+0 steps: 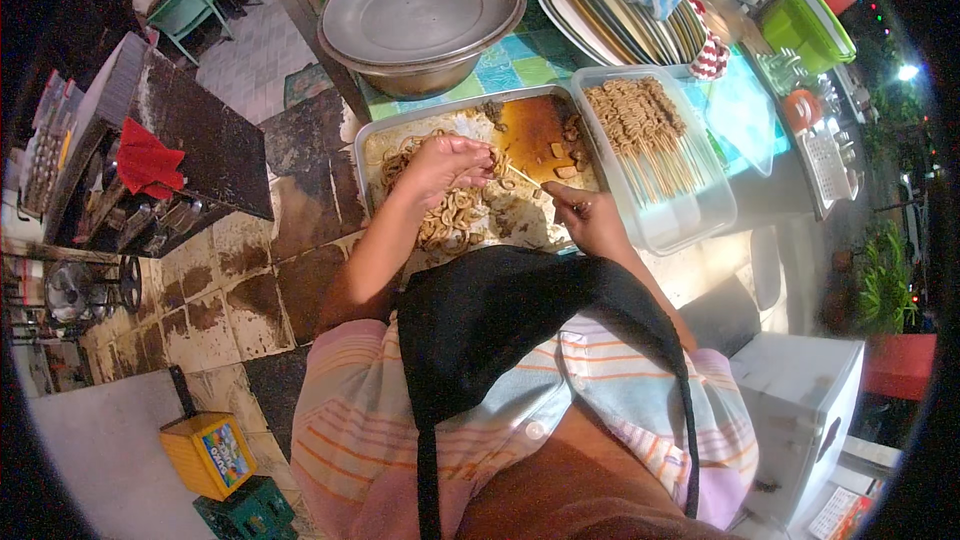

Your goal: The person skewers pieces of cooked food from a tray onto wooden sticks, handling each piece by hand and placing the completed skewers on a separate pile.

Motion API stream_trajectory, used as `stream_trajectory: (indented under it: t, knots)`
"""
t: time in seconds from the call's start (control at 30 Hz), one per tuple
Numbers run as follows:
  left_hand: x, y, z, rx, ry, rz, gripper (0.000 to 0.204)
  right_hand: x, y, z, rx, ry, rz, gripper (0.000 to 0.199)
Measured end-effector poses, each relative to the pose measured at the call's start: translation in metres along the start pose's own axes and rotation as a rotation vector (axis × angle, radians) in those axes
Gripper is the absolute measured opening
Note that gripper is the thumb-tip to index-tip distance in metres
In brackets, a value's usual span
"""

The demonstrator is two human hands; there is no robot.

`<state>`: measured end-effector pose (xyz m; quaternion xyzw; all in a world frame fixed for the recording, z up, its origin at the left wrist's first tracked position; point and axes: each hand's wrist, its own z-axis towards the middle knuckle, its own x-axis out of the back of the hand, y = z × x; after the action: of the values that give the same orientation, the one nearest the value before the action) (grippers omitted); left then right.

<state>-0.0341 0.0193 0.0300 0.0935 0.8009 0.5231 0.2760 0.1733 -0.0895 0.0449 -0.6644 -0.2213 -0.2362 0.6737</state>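
Skewer point(524, 177) first: in the head view it slants between my two hands, above the tray point(363, 168). My left hand point(448, 165) reaches in from the lower left, palm turned inward, fingertips pinched narrow around a brown piece point(497, 164) at the skewer's far end. My right hand point(592, 218), lower and angled inward, grips the near end between thumb and fingers. Curled pieces point(455, 223) lie below my left hand; dark sauce point(528, 130) pools beyond both hands. Right of my right hand, a plastic container point(690, 225) holds loaded skewers point(640, 125).
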Motion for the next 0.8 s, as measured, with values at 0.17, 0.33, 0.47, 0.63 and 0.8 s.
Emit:
stream_trajectory:
  t: [0.17,0.33,0.47,0.63,0.8]
  knots:
    - [-0.001,-0.015,0.003,0.051,-0.014,-0.169,0.02,-0.002,0.001,0.0,0.049,0.03,-0.051,0.024]
    - [-0.001,-0.013,0.001,0.079,0.017,-0.225,0.018,-0.001,-0.002,-0.001,0.014,0.026,-0.048,0.026]
    - [0.004,-0.02,0.005,0.056,-0.027,-0.307,0.016,-0.002,-0.002,-0.002,0.025,0.031,-0.061,0.026]
    - [0.0,-0.021,0.005,0.037,0.004,-0.305,0.017,-0.002,-0.002,-0.002,0.014,0.015,-0.065,0.025]
    - [0.002,-0.019,0.005,0.097,0.029,-0.22,0.016,-0.003,0.0,-0.002,0.034,0.036,-0.105,0.025]
